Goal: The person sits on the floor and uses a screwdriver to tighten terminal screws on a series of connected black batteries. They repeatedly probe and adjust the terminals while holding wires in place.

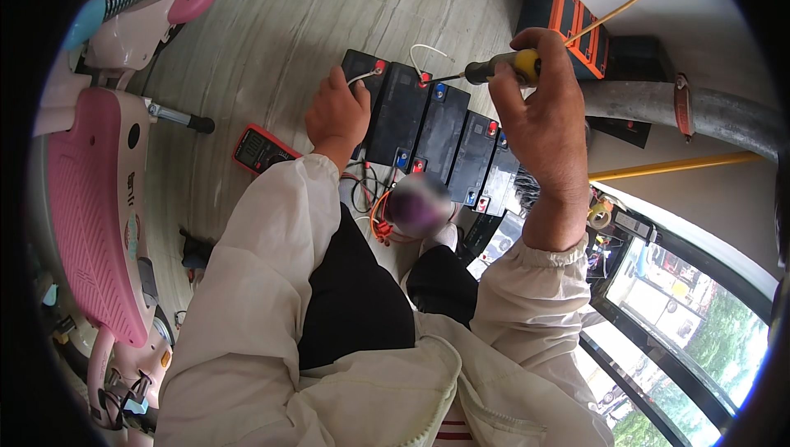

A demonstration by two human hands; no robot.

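Note:
Several black batteries with red and blue terminals stand side by side on the floor in front of me. My right hand (543,109) grips a screwdriver (477,73) with a yellow and black handle. Its shaft points left, and its tip meets the red terminal (424,80) of the second battery (399,118) from the left. At the leftmost battery (360,62), my left hand (337,118) has its fingers curled on a short white wire (362,76) that runs to that battery's red terminal. A second white wire (415,50) loops up loose from the second battery's terminal.
A red multimeter (262,149) lies left of the batteries. Red and black leads (370,188) tangle near my feet, beside a blurred purple patch. A pink and white scooter (99,208) stands at left. An orange-and-black case (568,27) and a grey pipe (642,101) are at right.

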